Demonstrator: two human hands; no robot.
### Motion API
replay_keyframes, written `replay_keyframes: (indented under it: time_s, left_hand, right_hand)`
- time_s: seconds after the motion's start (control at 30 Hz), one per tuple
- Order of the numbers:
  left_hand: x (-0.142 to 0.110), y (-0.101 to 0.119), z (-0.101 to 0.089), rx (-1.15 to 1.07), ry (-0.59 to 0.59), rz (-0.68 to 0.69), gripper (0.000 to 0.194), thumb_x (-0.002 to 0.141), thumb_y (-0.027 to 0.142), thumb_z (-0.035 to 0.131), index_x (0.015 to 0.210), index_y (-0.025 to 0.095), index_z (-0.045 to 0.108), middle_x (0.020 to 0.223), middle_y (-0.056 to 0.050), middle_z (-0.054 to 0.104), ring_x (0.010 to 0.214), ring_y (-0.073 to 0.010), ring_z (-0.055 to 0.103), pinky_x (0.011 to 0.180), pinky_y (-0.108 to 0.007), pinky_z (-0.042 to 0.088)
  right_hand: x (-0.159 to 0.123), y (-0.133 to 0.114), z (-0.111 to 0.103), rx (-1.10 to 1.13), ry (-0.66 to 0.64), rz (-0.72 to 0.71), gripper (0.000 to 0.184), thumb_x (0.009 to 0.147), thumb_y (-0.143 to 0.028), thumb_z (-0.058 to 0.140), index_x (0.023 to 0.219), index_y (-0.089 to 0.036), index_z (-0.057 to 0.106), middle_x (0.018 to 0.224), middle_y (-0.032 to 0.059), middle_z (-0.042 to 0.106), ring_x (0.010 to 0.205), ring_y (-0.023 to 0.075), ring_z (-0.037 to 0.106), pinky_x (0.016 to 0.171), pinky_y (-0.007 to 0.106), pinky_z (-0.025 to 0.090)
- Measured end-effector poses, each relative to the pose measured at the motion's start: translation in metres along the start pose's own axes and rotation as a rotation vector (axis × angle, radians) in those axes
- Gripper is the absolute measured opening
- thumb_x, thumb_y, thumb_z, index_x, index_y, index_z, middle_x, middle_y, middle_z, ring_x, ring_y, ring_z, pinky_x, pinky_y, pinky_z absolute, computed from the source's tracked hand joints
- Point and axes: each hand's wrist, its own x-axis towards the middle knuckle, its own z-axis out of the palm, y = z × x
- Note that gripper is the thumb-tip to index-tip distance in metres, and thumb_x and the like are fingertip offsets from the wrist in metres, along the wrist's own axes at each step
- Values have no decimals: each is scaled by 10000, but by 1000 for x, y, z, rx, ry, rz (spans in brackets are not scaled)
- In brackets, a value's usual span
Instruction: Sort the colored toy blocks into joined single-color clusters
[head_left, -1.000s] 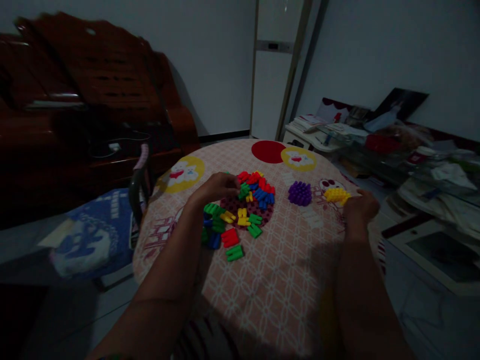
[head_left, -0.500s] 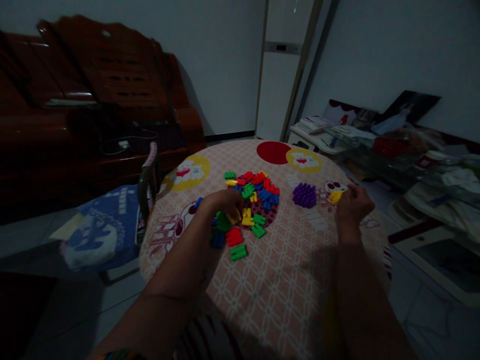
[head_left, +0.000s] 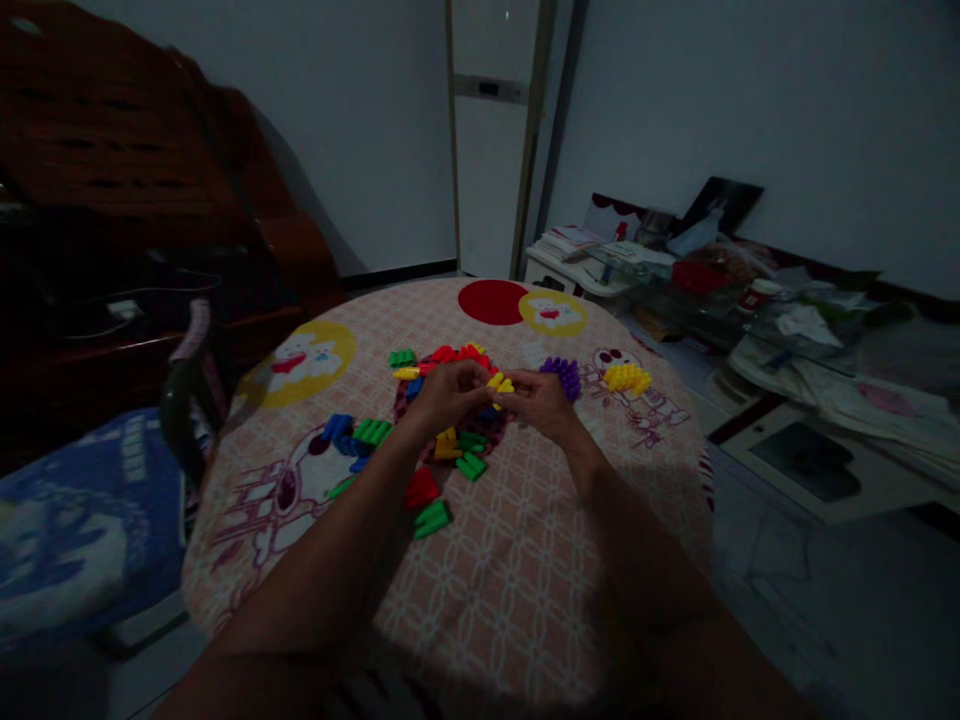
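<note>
Over the pile in the middle of the table, my left hand and my right hand meet, both closed on yellow building blocks. How many pieces they hold between them I cannot tell. Beneath and around my left hand lie red blocks, green blocks, a yellow block and blue blocks, some hidden by my hands and forearm. Just past my right hand stands a cluster of purple blocks. A cluster of yellow blocks lies farther right.
The round table has a patterned pink cloth. A chair with a blue cover stands at the left, a wooden sofa behind it. To the right, a low cabinet carries papers and bags. A tall white unit stands at the back.
My right hand has left the yellow cluster at the right and moved left to the middle. My left hand has risen from the pile with yellow, and both hands now meet. The view has turned right.
</note>
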Motion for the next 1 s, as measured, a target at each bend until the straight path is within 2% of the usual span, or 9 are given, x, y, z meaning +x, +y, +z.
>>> replay_keyframes:
  time_s: [0.2, 0.4, 0.53, 0.67, 0.77, 0.87, 0.93, 1.0]
  left_hand:
    - [-3, 2, 0, 19, 27, -2, 355, 666, 416, 776, 832, 144, 621, 683, -5, 668, 582, -144, 622, 548, -249, 485]
    - [-2, -6, 6, 55, 16, 8, 294, 702, 415, 725, 796, 152, 633, 651, -7, 670, 575, -154, 626, 548, -254, 490]
    - [-2, -8, 9, 117, 25, 32, 262, 722, 395, 705, 795, 152, 638, 661, -9, 676, 589, -153, 631, 559, -249, 492]
    - [-4, -5, 11, 270, 32, 93, 185, 771, 319, 630, 738, 140, 664, 619, -2, 651, 571, -132, 597, 535, -215, 435]
    - [-6, 1, 12, 428, 17, 148, 225, 815, 303, 585, 709, 137, 692, 615, -10, 655, 590, -131, 592, 537, -206, 412]
    - [-8, 5, 12, 458, -28, 200, 254, 856, 327, 568, 891, 151, 748, 724, -25, 722, 667, -152, 645, 583, -212, 454]
    - [-8, 6, 11, 428, -33, 205, 283, 863, 328, 569, 1005, 157, 745, 816, -38, 756, 694, -160, 672, 610, -224, 490]
    - [-8, 4, 9, 394, -26, 186, 292, 861, 325, 575, 1034, 154, 738, 860, -49, 766, 692, -164, 688, 629, -241, 516]
  right_hand:
    - [2, 1, -12, 68, -19, 30, 417, 596, -366, 853, 958, -178, 763, 758, 4, 734, 579, 142, 643, 527, 250, 542]
    - [3, 2, -12, 128, -20, 35, 458, 562, -360, 862, 956, -167, 733, 781, 3, 729, 601, 143, 653, 529, 249, 537]
    - [2, 3, -16, 100, -25, 14, 396, 572, -369, 862, 866, -175, 681, 729, -15, 707, 580, 130, 642, 542, 249, 539]
    - [0, 0, -15, 5, -4, 21, 395, 550, -388, 873, 779, -184, 624, 646, -26, 663, 528, 116, 598, 481, 223, 481]
    - [0, -2, -13, -65, 22, 9, 407, 543, -416, 867, 739, -194, 587, 639, -30, 635, 539, 118, 584, 476, 225, 465]
    - [2, -3, -24, -145, 144, -38, 398, 557, -427, 844, 744, -199, 577, 626, -44, 596, 544, 116, 560, 488, 230, 455]
    - [2, -4, -43, -247, 334, -91, 370, 577, -416, 819, 753, -198, 578, 611, -55, 563, 538, 111, 533, 498, 230, 444]
    - [0, -5, -71, -373, 597, -148, 344, 589, -398, 791, 767, -195, 579, 632, -52, 561, 551, 112, 526, 524, 239, 448]
